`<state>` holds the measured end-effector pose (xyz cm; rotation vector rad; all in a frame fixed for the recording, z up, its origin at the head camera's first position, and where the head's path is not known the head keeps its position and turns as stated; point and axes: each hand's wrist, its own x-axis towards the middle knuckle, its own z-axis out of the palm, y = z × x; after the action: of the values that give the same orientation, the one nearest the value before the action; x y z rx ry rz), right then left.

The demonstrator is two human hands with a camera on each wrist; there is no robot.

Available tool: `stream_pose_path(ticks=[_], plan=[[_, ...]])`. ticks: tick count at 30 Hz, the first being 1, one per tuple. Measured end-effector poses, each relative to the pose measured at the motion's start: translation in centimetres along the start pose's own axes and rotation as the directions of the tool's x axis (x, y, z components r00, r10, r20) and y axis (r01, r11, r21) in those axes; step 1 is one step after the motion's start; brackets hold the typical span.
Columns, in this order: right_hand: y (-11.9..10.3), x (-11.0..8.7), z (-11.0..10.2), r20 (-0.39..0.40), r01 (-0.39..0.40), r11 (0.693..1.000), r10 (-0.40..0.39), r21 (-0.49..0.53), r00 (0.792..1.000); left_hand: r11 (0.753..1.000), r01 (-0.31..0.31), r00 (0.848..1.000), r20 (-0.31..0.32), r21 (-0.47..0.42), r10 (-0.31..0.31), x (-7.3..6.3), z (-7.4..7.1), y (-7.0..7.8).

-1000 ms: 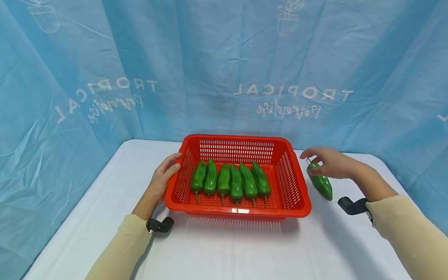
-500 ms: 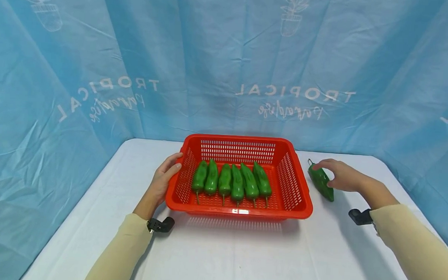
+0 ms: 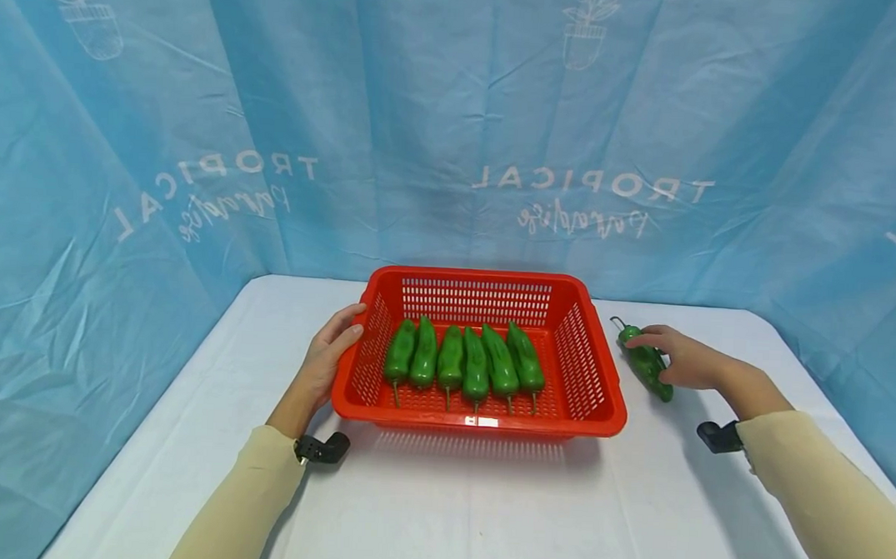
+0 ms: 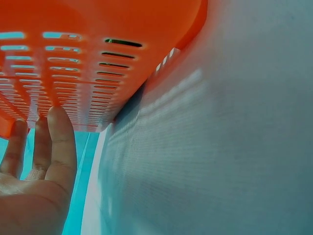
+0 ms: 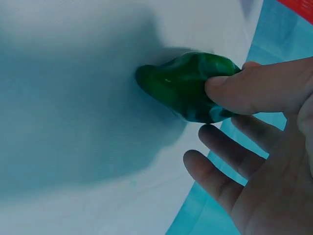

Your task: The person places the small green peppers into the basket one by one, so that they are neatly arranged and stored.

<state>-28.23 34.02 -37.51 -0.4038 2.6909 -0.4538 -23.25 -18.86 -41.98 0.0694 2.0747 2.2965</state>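
Note:
To the right of the red plastic basket (image 3: 479,423), a green chili pepper (image 3: 648,367) lies slanted with its curved stem away from me. My right hand (image 3: 681,356) pinches it from above, thumb pressed on its side in the right wrist view and the other fingers spread loose. My left hand (image 3: 324,362) rests against the basket's left side. In the left wrist view its straight fingers (image 4: 62,142) touch the slotted outer wall (image 4: 88,78). Inside the basket, several green peppers (image 3: 476,372) lie side by side in a row, stems toward me.
A white cloth (image 3: 438,512) covers the table under the basket. Behind and on both sides hangs a blue printed curtain (image 3: 424,128), close to the table's back edge. The basket has bare floor at the right of its pepper row.
My right hand has shifted right and toward me along the pepper, from near its stem to its middle, and now pinches it. The pepper has turned slightly. My left hand stays on the basket.

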Motion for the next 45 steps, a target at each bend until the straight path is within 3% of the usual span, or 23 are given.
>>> stream_pose_path(ticks=[12,21,31,37,45], plan=[[0.5,-0.4,0.1,-0.009,-0.022,1.000,0.022,0.002,1.000,1.000,0.019,1.000,-0.010,0.009,-0.019,-0.1,0.1,0.1],[0.8,-0.6,0.3,-0.138,0.048,0.990,-0.067,-0.136,0.988,1.000,0.019,1.000,-0.013,0.004,-0.018,0.0,0.2,0.1],[0.9,-0.5,0.7,-0.242,-0.032,0.973,-0.025,-0.227,0.970,1.000,-0.008,1.000,0.001,-0.004,0.008,0.0,0.0,0.0],[1.0,-0.5,1.0,-0.240,-0.021,0.970,-0.039,-0.244,0.970,1.000,-0.017,1.000,0.013,-0.006,0.017,-0.1,0.0,-0.1],[1.2,-0.3,1.2,-0.210,-0.090,0.961,0.034,-0.261,0.977,1.000,-0.021,1.000,0.010,-0.007,0.021,-0.1,0.0,0.0]])
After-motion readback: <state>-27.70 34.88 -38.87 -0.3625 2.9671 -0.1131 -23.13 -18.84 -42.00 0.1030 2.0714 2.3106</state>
